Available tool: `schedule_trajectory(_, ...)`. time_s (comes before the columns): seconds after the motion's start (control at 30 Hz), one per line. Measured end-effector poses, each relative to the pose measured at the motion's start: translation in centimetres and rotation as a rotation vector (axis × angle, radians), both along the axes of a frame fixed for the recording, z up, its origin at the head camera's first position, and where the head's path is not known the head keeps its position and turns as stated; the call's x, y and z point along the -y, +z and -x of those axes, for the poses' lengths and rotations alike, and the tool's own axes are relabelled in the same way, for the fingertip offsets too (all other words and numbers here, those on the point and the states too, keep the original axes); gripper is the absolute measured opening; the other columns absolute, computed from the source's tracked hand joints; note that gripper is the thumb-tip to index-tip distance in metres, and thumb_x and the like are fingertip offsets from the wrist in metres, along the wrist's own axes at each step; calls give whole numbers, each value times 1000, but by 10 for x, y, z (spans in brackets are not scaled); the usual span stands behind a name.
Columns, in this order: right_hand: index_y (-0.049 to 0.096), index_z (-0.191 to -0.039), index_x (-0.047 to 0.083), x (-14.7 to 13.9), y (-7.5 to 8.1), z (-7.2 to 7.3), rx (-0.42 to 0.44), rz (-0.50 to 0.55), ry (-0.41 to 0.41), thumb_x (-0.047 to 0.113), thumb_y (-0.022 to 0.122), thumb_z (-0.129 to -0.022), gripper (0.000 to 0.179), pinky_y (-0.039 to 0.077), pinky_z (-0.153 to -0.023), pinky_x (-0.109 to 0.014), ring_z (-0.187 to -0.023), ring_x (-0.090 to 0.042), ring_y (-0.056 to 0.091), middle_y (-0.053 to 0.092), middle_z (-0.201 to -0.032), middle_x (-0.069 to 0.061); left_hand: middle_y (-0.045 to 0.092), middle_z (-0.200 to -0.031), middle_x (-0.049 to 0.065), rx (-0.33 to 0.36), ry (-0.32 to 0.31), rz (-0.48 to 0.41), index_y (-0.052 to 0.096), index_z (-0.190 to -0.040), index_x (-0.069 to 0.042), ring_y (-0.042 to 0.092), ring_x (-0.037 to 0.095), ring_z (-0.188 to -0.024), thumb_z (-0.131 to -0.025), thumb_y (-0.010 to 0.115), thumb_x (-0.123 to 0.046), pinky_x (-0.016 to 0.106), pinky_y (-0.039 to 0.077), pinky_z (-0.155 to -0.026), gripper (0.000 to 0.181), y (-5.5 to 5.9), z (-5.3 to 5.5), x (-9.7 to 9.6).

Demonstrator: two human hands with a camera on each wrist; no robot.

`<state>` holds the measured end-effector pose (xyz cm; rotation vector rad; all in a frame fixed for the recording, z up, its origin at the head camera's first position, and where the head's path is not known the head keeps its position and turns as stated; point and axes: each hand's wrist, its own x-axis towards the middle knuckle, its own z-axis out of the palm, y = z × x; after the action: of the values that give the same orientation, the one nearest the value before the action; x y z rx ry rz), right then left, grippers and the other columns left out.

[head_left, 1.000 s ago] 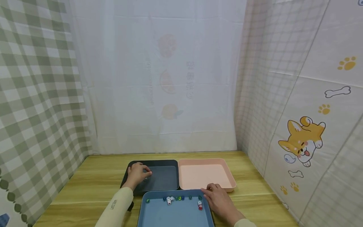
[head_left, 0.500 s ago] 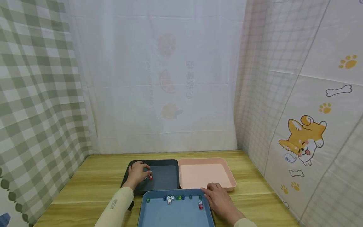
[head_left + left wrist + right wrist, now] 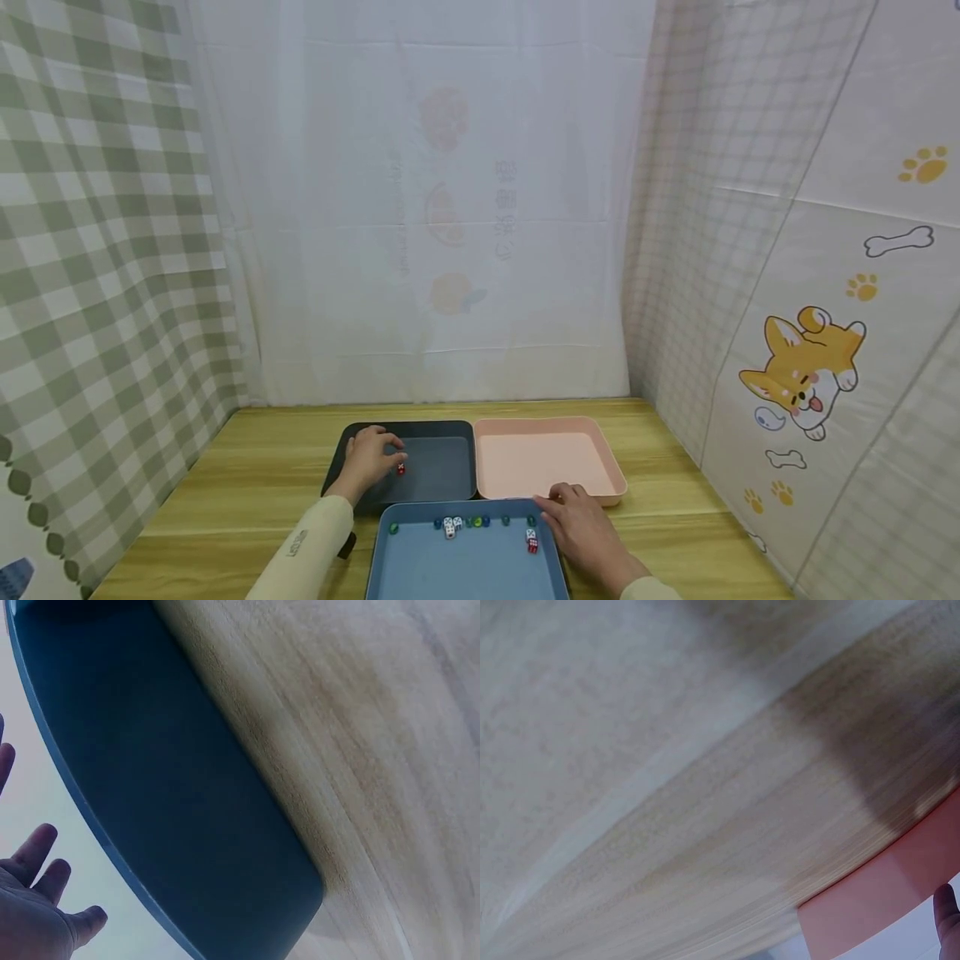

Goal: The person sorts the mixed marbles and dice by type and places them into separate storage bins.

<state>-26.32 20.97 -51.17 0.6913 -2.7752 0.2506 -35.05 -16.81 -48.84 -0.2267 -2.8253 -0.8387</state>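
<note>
My left hand [image 3: 367, 462] hovers over the dark grey tray [image 3: 442, 458] with its fingers apart and nothing between them. Just below its fingertips, a small red die [image 3: 401, 469] lies on the tray floor. In the left wrist view, that hand's spread fingers [image 3: 52, 881] show beside the tray's outer wall [image 3: 180, 795]. At the far right corner of the blue tray [image 3: 465, 567], my right hand [image 3: 585, 529] rests with loosely bent fingers. White dice [image 3: 450, 527], another red die [image 3: 532, 547] and several green and blue marbles [image 3: 477, 522] lie along the blue tray's far side.
A pink tray [image 3: 543, 458] stands right of the dark one, side by side with it. All three trays sit on a wood-grain table [image 3: 217, 500]. A white curtain [image 3: 435, 208] hangs behind, with a checked cloth [image 3: 112, 208] at the left.
One second ago my left thumb and finger pinched the red die; they let it go onto the dark tray. The left hand has shifted slightly right, and a small thing beside the die is now hidden.
</note>
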Motion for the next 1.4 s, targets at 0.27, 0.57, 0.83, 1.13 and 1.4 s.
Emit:
schedule_trajectory(0.27, 72, -124, 19, 0, -1, 1, -15, 6, 9, 22, 61, -99, 28, 51, -82, -40, -92, -19, 52, 58, -105, 0, 54, -135, 25, -59, -73, -7, 76, -96, -15, 42, 50, -129, -86, 78, -20, 70, 21, -108, 11, 3, -14, 1)
schedule_trajectory(0.57, 72, -124, 19, 0, 0, 1, -36, -24, 14, 22, 64, -97, 28, 52, -83, -41, -92, -20, 52, 59, -106, -2, 54, -134, 22, -140, -192, -7, 74, -89, -19, 43, 46, -129, -83, 81, -21, 68, 25, -107, 9, 3, -42, 2)
schedule_trajectory(0.83, 71, -126, 19, 0, 0, 1, -11, -64, 15, 23, 62, -98, 30, 52, -84, -41, -93, -21, 52, 59, -108, -3, 55, -133, 20, -124, -234, 79, 73, -84, -22, 40, 47, -132, -79, 84, -21, 70, 20, -108, 12, -3, -60, 1)
schedule_trajectory(1.13, 72, -124, 19, -1, -2, 1, -25, -33, 7, 22, 63, -97, 29, 52, -83, -41, -93, -21, 53, 59, -107, -3, 54, -135, 23, -109, -307, 195, 74, -81, -25, 37, 49, -133, -77, 86, -26, 76, 18, -104, 12, -14, -69, 8)
schedule_trajectory(1.4, 71, -125, 18, -2, -2, 2, -25, -85, 18, 24, 61, -98, 30, 51, -86, -42, -96, -23, 53, 59, -108, -4, 54, -134, 22, -118, -324, 344, 75, -76, -23, 39, 49, -132, -74, 87, -26, 76, 22, -102, 13, -14, -76, 4)
